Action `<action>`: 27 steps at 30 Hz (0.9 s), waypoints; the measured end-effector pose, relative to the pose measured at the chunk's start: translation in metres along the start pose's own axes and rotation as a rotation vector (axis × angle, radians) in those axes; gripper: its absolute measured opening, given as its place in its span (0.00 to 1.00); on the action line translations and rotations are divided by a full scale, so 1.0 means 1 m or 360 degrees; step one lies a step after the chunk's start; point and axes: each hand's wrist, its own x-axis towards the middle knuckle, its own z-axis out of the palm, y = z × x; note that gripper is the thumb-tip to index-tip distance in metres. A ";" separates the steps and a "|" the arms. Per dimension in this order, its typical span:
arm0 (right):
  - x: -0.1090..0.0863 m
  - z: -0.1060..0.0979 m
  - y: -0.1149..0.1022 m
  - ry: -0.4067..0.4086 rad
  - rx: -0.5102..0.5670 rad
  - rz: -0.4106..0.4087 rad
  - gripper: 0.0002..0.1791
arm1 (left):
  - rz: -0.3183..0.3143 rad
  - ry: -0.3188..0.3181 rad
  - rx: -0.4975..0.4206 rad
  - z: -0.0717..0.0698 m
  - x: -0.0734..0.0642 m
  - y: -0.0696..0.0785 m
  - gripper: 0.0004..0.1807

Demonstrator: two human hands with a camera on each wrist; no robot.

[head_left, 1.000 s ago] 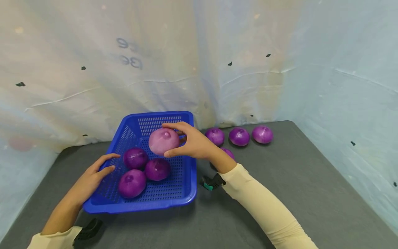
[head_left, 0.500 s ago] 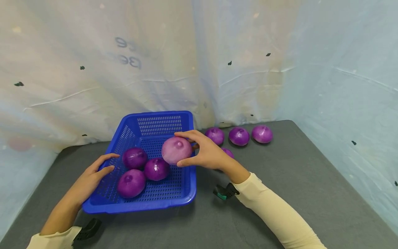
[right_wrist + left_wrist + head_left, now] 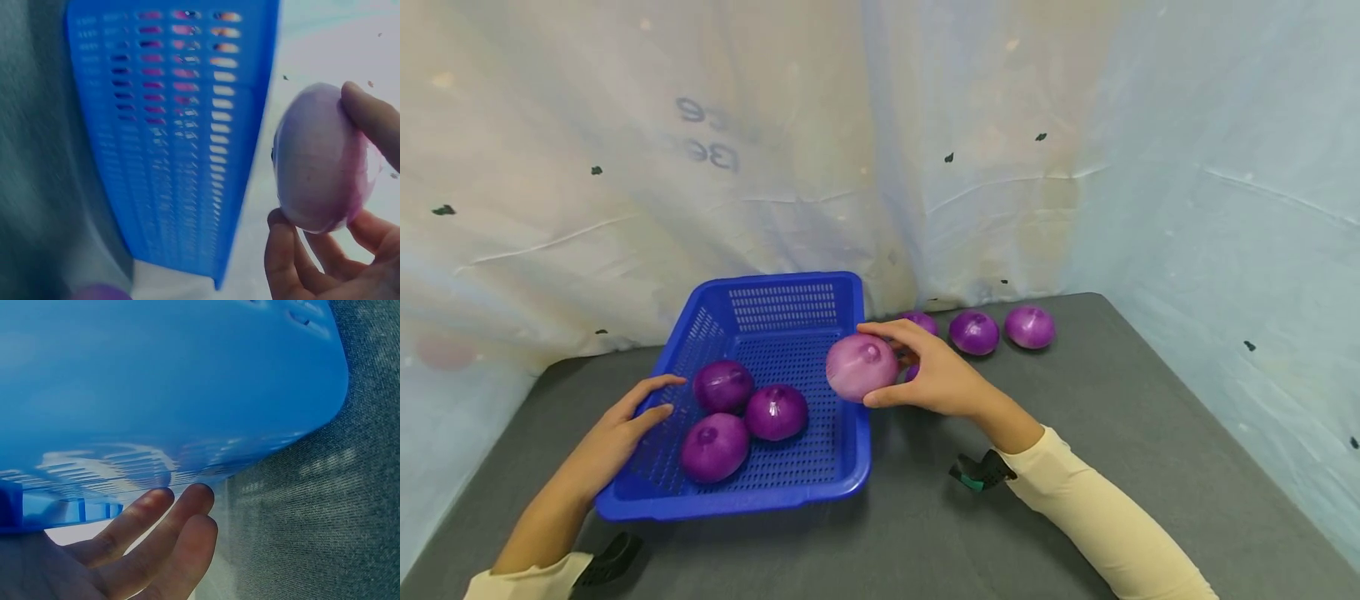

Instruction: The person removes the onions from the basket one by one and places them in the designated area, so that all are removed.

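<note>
My right hand [image 3: 943,377] holds a pale red onion [image 3: 859,367] between thumb and fingers, over the right rim of a blue plastic basket [image 3: 737,502]. In the right wrist view the same onion [image 3: 322,162] appears beside the slotted basket wall [image 3: 156,137], raised to rim level. At the basket's left side, my left hand [image 3: 613,442] grips the rim, thumb and index finger over the inside. The left wrist view shows its other fingers [image 3: 190,550] against the outer wall. Three darker red onions [image 3: 715,447] lie together in the basket's left half.
Several more red onions [image 3: 974,332] stand on the grey table [image 3: 1112,467] right of the basket, partly behind my right hand. A pale plastic sheet [image 3: 805,125] hangs behind the table, and another bluish one [image 3: 1240,217] closes off the right side.
My right hand has moved right, carrying the pale onion from over the basket's middle to its right rim. The left hand and the onions in the basket keep their places.
</note>
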 end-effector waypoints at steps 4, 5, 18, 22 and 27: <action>-0.008 -0.014 -0.003 0.0002 -0.0079 0.0022 0.44 | 0.0016 -0.0009 -0.0011 0.002 0.000 -0.001 0.28; -0.011 -0.017 -0.004 0.0004 -0.0105 0.0024 0.44 | 0.0026 -0.0005 0.0005 0.002 0.000 -0.001 0.28; -0.030 -0.049 -0.019 -0.0010 -0.0255 -0.0064 0.44 | -0.0002 -0.0021 -0.0044 -0.002 -0.003 -0.004 0.28; -0.032 -0.056 -0.020 -0.0026 -0.0290 -0.0083 0.44 | -0.0024 -0.0022 -0.0078 -0.002 -0.003 -0.002 0.28; -0.033 -0.062 -0.019 -0.0023 -0.0364 -0.0118 0.43 | -0.0025 -0.0022 -0.0080 -0.001 -0.003 0.001 0.29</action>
